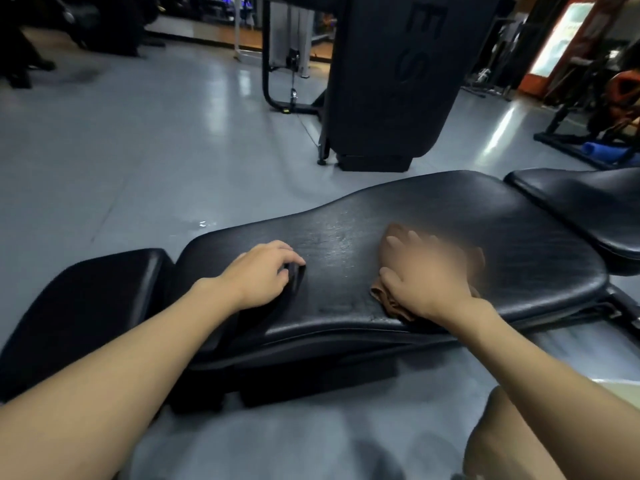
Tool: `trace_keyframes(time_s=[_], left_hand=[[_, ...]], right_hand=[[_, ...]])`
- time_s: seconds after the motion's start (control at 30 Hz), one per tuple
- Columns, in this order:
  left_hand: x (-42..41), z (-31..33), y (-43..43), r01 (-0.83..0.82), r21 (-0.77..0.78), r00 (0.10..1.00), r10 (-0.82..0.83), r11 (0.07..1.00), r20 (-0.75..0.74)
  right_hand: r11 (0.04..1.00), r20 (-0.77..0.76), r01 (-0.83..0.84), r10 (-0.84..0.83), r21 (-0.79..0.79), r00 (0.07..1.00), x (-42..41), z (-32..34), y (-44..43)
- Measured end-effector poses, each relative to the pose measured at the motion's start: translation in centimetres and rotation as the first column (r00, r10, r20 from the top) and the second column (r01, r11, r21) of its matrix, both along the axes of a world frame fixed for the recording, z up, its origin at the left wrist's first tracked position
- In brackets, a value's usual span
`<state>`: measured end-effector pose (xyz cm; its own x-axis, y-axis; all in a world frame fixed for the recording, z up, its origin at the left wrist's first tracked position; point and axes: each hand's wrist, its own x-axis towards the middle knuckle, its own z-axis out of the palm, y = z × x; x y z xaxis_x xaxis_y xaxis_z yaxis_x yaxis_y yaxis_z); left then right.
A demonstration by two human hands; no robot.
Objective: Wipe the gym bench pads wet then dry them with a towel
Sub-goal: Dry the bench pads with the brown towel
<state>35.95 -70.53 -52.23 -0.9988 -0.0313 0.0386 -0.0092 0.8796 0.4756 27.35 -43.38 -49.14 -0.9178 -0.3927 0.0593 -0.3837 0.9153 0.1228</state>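
A long black bench pad (502, 244) lies across the middle of the view, with a wet sheen near its centre. My right hand (426, 275) presses flat on a brown cloth (388, 299) on the pad's near side, and the hand is blurred by motion. My left hand (263, 275) rests on the pad's left part, fingers loosely bent with their tips on the surface. A smaller black pad (90, 306) adjoins on the left, and another black pad (588, 202) on the right.
Grey glossy floor (138, 150) surrounds the bench. A tall black machine (391, 81) stands just behind it. More gym equipment stands at the far right (606, 109) and far left. My knee (512, 441) shows at the bottom right.
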Motion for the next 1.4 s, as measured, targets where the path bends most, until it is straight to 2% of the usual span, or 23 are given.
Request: trace_keyframes(time_s=[0.13, 0.33, 0.47, 0.6, 0.67, 0.73, 0.87, 1.0, 1.17, 1.4], left_hand=[[2.9, -1.2, -3.6, -0.065, -0.009, 0.998, 0.065, 0.998, 0.007], [8.3, -3.3, -9.2, -0.258, 0.042, 0.966, 0.258, 0.965, 0.003], [10.8, -4.0, -10.3, -0.363, 0.216, 0.929, 0.370, 0.906, 0.010], [12.3, -4.0, -10.7, -0.439, 0.420, 0.871, 0.491, 0.794, -0.016], [12.5, -4.0, -10.5, -0.432, 0.405, 0.873, 0.486, 0.806, -0.036], [12.2, -3.9, -9.9, -0.410, 0.318, 0.890, 0.452, 0.855, -0.066], [9.6, -2.9, -7.3, -0.267, 0.198, 0.950, 0.292, 0.943, -0.111], [6.1, -2.0, -3.5, -0.151, 0.092, 0.984, 0.159, 0.984, -0.085], [1.8, -0.3, 2.5, 0.002, 0.021, 0.996, 0.000, 1.000, -0.087], [-3.6, 1.9, 10.8, 0.242, 0.002, 0.965, -0.240, 0.970, -0.101]], right_hand=[[0.984, 0.037, -0.180, 0.180, 0.007, 0.983, 3.6, -1.9, -6.6], [0.920, 0.084, -0.392, 0.390, 0.009, 0.917, 9.2, -4.2, -15.7], [0.847, 0.101, -0.531, 0.529, -0.001, 0.843, 13.0, -5.7, -20.7], [0.741, 0.098, -0.672, 0.667, 0.018, 0.738, 15.6, -6.8, -22.3], [0.699, 0.072, -0.715, 0.713, 0.006, 0.697, 15.3, -6.9, -20.9], [0.687, 0.041, -0.727, 0.727, -0.022, 0.686, 14.3, -6.7, -18.8], [0.737, 0.005, -0.675, 0.676, -0.046, 0.737, 12.1, -5.7, -14.1], [0.824, -0.062, -0.564, 0.561, -0.054, 0.826, 9.3, -4.6, -8.0], [0.909, -0.185, -0.400, 0.375, -0.121, 0.908, 6.4, -3.0, 0.1], [0.971, -0.340, -0.137, 0.064, -0.195, 0.938, 2.3, -1.1, 10.9]])
